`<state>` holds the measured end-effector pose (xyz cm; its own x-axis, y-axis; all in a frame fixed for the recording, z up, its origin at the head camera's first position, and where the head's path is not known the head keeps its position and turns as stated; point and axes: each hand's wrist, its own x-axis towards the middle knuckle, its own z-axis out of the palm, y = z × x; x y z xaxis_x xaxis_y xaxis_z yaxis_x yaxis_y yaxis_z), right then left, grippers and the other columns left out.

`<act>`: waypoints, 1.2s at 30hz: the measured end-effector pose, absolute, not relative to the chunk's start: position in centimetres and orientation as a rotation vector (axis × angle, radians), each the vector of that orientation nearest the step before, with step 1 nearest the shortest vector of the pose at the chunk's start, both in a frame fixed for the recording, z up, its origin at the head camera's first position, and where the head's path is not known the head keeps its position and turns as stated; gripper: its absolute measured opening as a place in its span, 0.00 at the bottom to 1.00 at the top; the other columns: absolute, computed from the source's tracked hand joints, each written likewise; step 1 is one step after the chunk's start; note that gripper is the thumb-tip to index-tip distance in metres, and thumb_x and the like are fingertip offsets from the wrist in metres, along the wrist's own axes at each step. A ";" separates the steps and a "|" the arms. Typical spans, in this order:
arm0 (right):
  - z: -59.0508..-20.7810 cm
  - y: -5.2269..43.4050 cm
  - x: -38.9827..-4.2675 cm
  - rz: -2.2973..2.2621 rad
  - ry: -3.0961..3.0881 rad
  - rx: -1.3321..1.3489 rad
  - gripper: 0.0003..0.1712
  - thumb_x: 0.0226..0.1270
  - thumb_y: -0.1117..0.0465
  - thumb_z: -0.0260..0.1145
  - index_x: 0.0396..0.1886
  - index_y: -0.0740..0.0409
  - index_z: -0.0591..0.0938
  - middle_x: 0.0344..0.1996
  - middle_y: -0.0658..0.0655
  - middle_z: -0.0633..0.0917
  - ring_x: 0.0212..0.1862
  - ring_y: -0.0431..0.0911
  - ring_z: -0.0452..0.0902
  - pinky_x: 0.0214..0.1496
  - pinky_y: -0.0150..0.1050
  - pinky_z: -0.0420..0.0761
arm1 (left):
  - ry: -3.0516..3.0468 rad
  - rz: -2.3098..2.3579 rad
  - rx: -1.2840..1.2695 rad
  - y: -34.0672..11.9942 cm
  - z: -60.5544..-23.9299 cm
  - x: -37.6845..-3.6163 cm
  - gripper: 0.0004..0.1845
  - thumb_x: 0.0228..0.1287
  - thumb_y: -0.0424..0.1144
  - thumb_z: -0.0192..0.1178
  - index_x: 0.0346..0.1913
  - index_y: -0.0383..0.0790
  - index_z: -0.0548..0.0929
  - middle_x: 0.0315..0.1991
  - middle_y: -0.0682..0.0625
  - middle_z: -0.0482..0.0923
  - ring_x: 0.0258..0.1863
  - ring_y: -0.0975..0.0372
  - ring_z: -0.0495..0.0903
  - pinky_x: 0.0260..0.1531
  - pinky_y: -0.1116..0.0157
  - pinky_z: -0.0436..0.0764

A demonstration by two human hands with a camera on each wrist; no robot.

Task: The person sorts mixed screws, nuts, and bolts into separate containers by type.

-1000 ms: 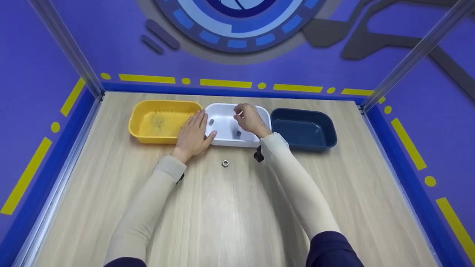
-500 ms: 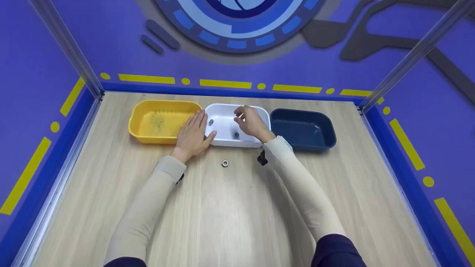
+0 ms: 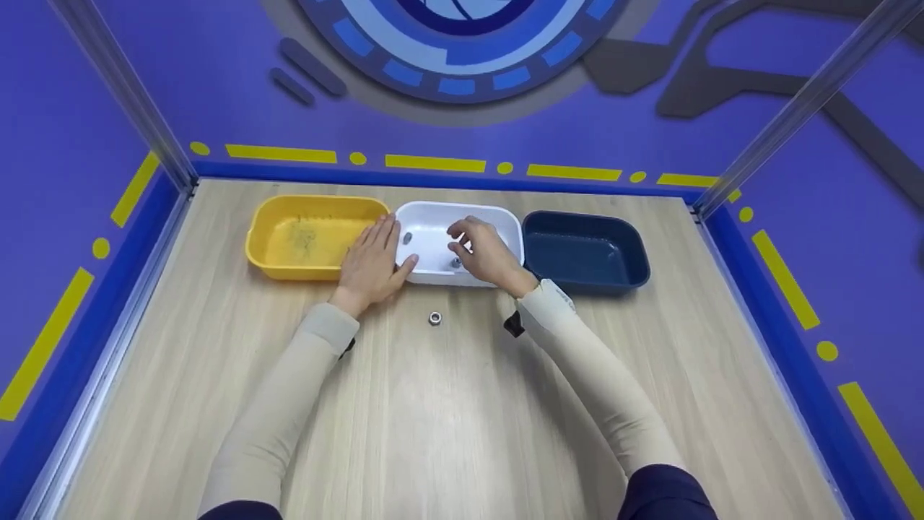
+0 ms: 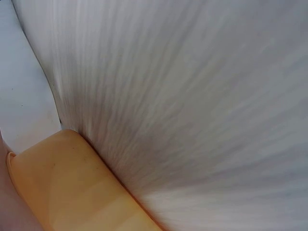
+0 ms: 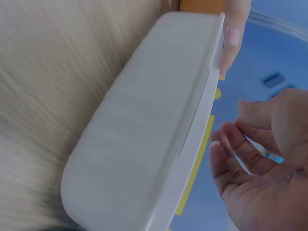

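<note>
Step in hand: the right hand [image 3: 487,254] hangs over the white tub [image 3: 505,220], fingers loosely curled; I judge it to be going in for one of the small metal pieces in the tub. No earlier view is drawn on for this.

Right grip: in the right wrist view the fingers [image 5: 240,149] are relaxed and half bent with nothing between them. Nothing held.

Left hand: the left hand [image 3: 372,263] lies flat, fingers straight, across the seam between the yellow tub [image 3: 289,271] and the white tub, thumb against the white tub's near left corner. Reads as steadying, not gripping.

Where the pieces are: one grey metal piece [image 3: 407,237] on the white tub's floor near its left wall; a second [image 3: 455,263] by the near wall, half hidden under the right hand. A loose nut [image 3: 434,318] sits on the table [image 3: 447,419], just in front of the white tub, between the two forearms.

Next move calls for: a fine pinch on a small, hard, smooth part lying low against a slick floor; fingertips must get down inside the wall. Likely to skid if nudged sideways.

Materials and shapes: three tubs in a row, touching or nearly so, all rounded rectangles of glossy moulded plastic with rolled rims. Yellow tub floor is speckled with fine dark bits. Blue tub [image 3: 639,263] shines, apparently bare. Table is pale wood-grain laminate, matt.

Sleeves: beige, snug knit.
</note>
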<state>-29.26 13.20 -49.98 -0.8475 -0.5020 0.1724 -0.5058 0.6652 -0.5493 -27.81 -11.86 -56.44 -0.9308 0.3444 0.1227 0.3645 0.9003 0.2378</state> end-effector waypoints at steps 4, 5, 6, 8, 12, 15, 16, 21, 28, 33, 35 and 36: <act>-50.1 13.2 -28.3 0.929 -2.842 0.884 0.14 0.79 0.66 0.66 0.58 0.69 0.85 0.51 0.65 0.87 0.51 0.55 0.87 0.55 0.47 0.89 | -3.001 -0.395 -0.562 -11.9 -56.3 -27.8 0.47 0.83 0.66 0.34 0.86 0.31 0.49 0.88 0.38 0.44 0.88 0.47 0.44 0.88 0.52 0.46; -50.1 13.2 -28.1 0.926 -2.838 0.890 0.14 0.79 0.66 0.66 0.58 0.70 0.85 0.51 0.65 0.87 0.51 0.55 0.87 0.55 0.47 0.89 | -3.004 -0.388 -0.562 -11.9 -56.3 -27.7 0.47 0.83 0.66 0.33 0.86 0.31 0.49 0.88 0.38 0.43 0.88 0.48 0.44 0.88 0.52 0.45; -50.2 13.2 -27.9 0.924 -2.832 0.899 0.14 0.79 0.66 0.66 0.58 0.70 0.85 0.51 0.65 0.87 0.51 0.55 0.87 0.54 0.47 0.89 | -3.007 -0.388 -0.560 -11.9 -56.3 -27.7 0.47 0.83 0.66 0.33 0.86 0.31 0.49 0.88 0.39 0.43 0.88 0.48 0.44 0.88 0.52 0.45; -50.2 13.3 -27.5 0.921 -2.823 0.916 0.14 0.78 0.66 0.67 0.57 0.70 0.85 0.50 0.65 0.87 0.51 0.55 0.87 0.54 0.47 0.90 | -3.005 -0.388 -0.557 -11.9 -56.2 -27.7 0.47 0.83 0.66 0.33 0.86 0.31 0.49 0.88 0.38 0.44 0.88 0.48 0.44 0.88 0.52 0.45; -50.2 13.4 -26.9 0.917 -2.793 0.946 0.13 0.78 0.67 0.67 0.56 0.70 0.85 0.50 0.65 0.87 0.50 0.55 0.87 0.54 0.47 0.90 | -2.999 -0.416 -0.558 -12.0 -56.2 -27.7 0.47 0.83 0.66 0.35 0.86 0.30 0.49 0.88 0.38 0.45 0.88 0.48 0.44 0.88 0.53 0.44; -50.3 13.4 -26.4 0.925 -2.777 0.955 0.13 0.78 0.66 0.67 0.55 0.69 0.85 0.49 0.64 0.87 0.50 0.55 0.87 0.53 0.48 0.90 | -2.995 -0.433 -0.562 -12.0 -56.2 -27.8 0.46 0.83 0.65 0.36 0.85 0.30 0.50 0.88 0.37 0.46 0.88 0.48 0.45 0.88 0.54 0.42; -50.4 13.4 -26.2 0.931 -2.773 0.956 0.12 0.78 0.66 0.67 0.55 0.69 0.85 0.49 0.64 0.87 0.50 0.55 0.87 0.52 0.48 0.90 | -2.996 -0.434 -0.563 -12.0 -56.2 -27.8 0.46 0.84 0.65 0.36 0.85 0.30 0.50 0.88 0.37 0.46 0.88 0.48 0.44 0.88 0.54 0.42; -50.8 13.4 -25.5 0.977 -2.738 0.962 0.12 0.77 0.66 0.68 0.54 0.68 0.86 0.48 0.63 0.88 0.49 0.54 0.87 0.51 0.48 0.90 | -2.994 -0.440 -0.565 -12.0 -56.2 -27.7 0.46 0.84 0.65 0.37 0.85 0.29 0.51 0.87 0.37 0.46 0.88 0.47 0.45 0.88 0.53 0.43; -51.8 13.1 -24.4 1.054 -2.691 1.013 0.11 0.75 0.68 0.69 0.53 0.68 0.86 0.47 0.67 0.88 0.49 0.56 0.87 0.50 0.50 0.90 | -2.995 -0.423 -0.565 -12.0 -56.2 -27.8 0.46 0.84 0.65 0.36 0.85 0.30 0.50 0.87 0.37 0.46 0.88 0.47 0.45 0.88 0.53 0.43; -52.3 12.9 -23.5 1.089 -2.683 1.021 0.11 0.74 0.70 0.69 0.52 0.70 0.86 0.47 0.65 0.88 0.49 0.56 0.88 0.49 0.49 0.91 | -2.992 -0.413 -0.566 -12.0 -56.3 -27.8 0.46 0.84 0.65 0.36 0.85 0.30 0.50 0.87 0.37 0.46 0.88 0.47 0.45 0.88 0.52 0.45; -52.6 12.9 -23.2 1.088 -2.678 1.022 0.11 0.74 0.69 0.69 0.52 0.70 0.85 0.46 0.64 0.88 0.49 0.56 0.88 0.48 0.48 0.91 | -2.986 -0.418 -0.568 -11.9 -56.3 -27.8 0.46 0.84 0.65 0.36 0.85 0.30 0.51 0.87 0.37 0.46 0.88 0.47 0.45 0.88 0.51 0.46; -52.8 12.9 -23.1 1.094 -2.678 1.021 0.10 0.75 0.69 0.70 0.51 0.70 0.85 0.46 0.64 0.87 0.49 0.56 0.88 0.48 0.48 0.91 | -2.982 -0.421 -0.571 -11.9 -56.3 -27.8 0.46 0.84 0.65 0.36 0.85 0.30 0.51 0.87 0.37 0.46 0.88 0.47 0.46 0.88 0.51 0.46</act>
<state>-23.06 12.90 -52.78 -0.7758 -0.5542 0.3017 -0.6069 0.5246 -0.5970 -27.84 -11.93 -56.32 -0.9279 0.3512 0.1252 0.3721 0.8932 0.2525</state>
